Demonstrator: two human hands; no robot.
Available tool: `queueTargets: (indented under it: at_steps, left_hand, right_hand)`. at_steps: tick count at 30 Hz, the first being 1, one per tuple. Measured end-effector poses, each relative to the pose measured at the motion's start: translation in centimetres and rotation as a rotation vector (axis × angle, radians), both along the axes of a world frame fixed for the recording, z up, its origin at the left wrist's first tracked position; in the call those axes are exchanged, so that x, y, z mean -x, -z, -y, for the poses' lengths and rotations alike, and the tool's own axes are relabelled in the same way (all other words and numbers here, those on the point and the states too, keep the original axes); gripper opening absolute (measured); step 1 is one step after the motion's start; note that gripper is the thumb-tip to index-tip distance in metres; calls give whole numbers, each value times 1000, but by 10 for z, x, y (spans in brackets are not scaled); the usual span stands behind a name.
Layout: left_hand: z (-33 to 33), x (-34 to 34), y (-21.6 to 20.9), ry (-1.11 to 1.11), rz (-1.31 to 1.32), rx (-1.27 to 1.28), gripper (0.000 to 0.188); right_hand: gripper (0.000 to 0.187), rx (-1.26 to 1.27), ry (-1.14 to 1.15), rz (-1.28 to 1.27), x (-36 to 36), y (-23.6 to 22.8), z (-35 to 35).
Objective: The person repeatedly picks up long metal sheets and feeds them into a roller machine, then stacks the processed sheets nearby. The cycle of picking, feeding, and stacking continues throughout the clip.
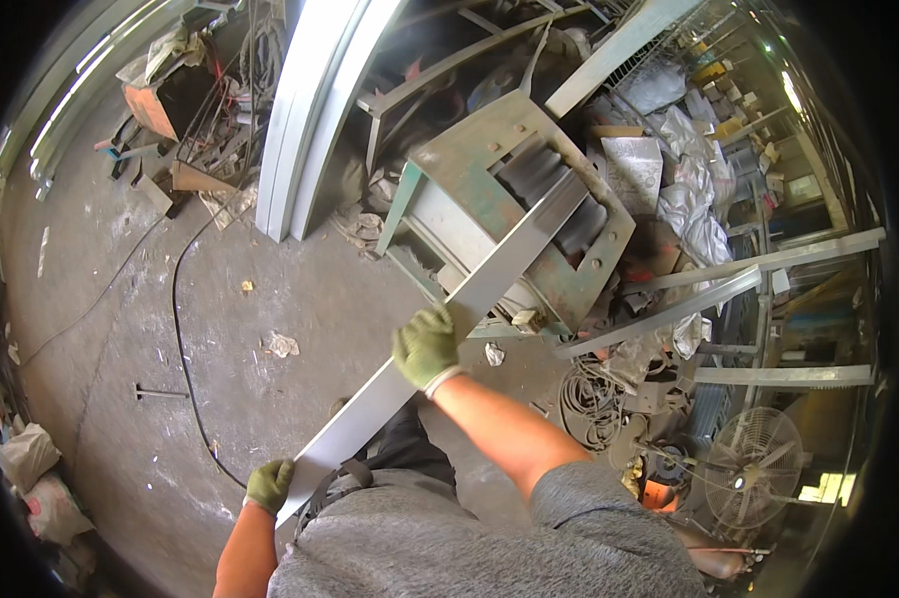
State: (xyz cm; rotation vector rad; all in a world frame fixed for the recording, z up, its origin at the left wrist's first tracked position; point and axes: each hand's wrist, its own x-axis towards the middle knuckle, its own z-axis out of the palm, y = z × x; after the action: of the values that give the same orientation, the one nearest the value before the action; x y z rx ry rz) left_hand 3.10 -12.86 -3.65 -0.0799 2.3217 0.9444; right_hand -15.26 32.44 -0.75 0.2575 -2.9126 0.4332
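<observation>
— Long flat grey metal strip (pixel 469 299): where is it?
— Far end between the green steel roller machine (pixel 514 189) rollers; gloved left hand (pixel 268 485) and right hand (pixel 426 347) grip it. Feeding step; pushing straight seems needed.

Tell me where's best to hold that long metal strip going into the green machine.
Probably as now: left hand gripping the near end of the strip, right hand over its middle from above. It is long, flat and slanted, its far end in the machine.
</observation>
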Motion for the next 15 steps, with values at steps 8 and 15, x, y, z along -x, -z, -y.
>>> queueTargets:
  at_steps: [8,15]
  left_hand:
    - [24,-23,-3,-27,117,182,61]
    - [-161,97,-34,106,-119,64,62]
  right_hand:
    - [30,81,-24,-89,-21,18,39]
    - [39,-99,31,-209,105,-27,-162]
